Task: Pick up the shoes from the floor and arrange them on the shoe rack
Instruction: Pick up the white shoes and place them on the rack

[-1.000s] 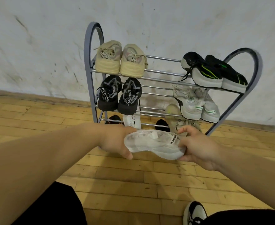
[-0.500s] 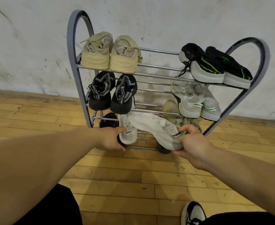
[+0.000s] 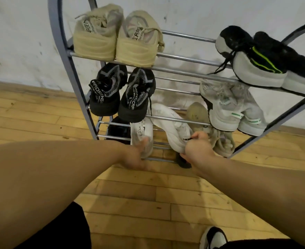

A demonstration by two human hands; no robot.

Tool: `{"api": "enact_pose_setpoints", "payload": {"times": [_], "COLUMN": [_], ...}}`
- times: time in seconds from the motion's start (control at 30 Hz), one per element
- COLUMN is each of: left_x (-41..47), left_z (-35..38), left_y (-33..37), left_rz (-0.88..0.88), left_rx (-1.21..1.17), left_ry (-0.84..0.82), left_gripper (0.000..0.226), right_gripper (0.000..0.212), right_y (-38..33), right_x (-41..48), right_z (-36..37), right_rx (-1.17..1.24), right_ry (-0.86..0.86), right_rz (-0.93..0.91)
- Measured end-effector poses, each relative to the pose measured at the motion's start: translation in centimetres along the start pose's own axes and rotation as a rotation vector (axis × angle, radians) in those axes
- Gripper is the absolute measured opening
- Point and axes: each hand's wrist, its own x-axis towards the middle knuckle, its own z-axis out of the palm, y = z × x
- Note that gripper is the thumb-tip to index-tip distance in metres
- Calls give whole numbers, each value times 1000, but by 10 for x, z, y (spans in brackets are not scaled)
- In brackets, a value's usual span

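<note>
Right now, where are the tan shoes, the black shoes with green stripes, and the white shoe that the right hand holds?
tan shoes [image 3: 94, 45], head view, heel of the left one.
black shoes with green stripes [image 3: 245, 72], head view, grey heel of the left one.
white shoe [image 3: 173, 128], head view, its side.

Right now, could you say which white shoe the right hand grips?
The slanted white sneaker with black heel lettering; the straight white sneaker touches the left hand.
</note>
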Motion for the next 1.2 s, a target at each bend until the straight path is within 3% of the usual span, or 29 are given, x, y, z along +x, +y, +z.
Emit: {"api": "enact_pose_setpoints", "payload": {"times": [0.13,0.27,0.43,0.67,0.87,1.2], "left_x": [9,18,31,36,25,9], "left_z": [-2,4,7,2,-13,-22], "left_y": [-8,-14,-17,-22,-40,-89], "left_rz": [6,35,27,44,-4,-117], "left_rx": [-40,-136,-302,-343,-483,-486], "left_ry": [-6,25,145,335,392,527], "left_gripper": [113,111,100,76,70,69], "right_gripper": [26,26,11,55,52,55], "right_y": [-5,16,21,22,25,14], "right_x": [-4,0,8,7,10,5], "right_z": [9,16,21,22,49,111], "right_rx": [-105,-209,-367,-678,-717,-742], "right_ry": [-1,-96,-252,-453,-405,-400], "right_rz": [-9,156,50,-187,-292,-398]}}
